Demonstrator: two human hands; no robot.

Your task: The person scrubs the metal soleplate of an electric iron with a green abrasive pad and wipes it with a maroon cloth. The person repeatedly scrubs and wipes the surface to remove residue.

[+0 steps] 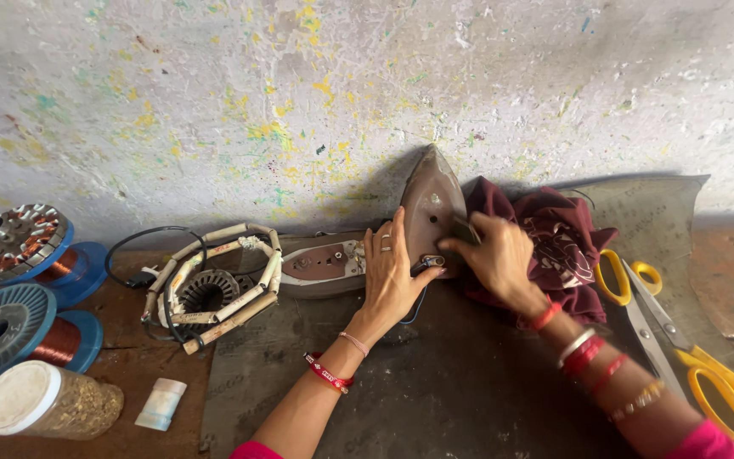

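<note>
Iron soleplate (431,204) standing on edge against the paint-flecked wall (316,93), propped at about 12 o'clock on the dark mat (435,382). Looks like mid-teardown, working at the terminal end near the base. Left hand (391,274) flat and open against the plate's lower edge, steadying it; right hand (496,255) curled, fingertips pinching a small dark part at the plate's 3 o'clock side. Next move probably needs a firm brace and careful pull. Iron body (320,265) lying at 9 o'clock, yellow scissors (690,348) off at 3.
</note>
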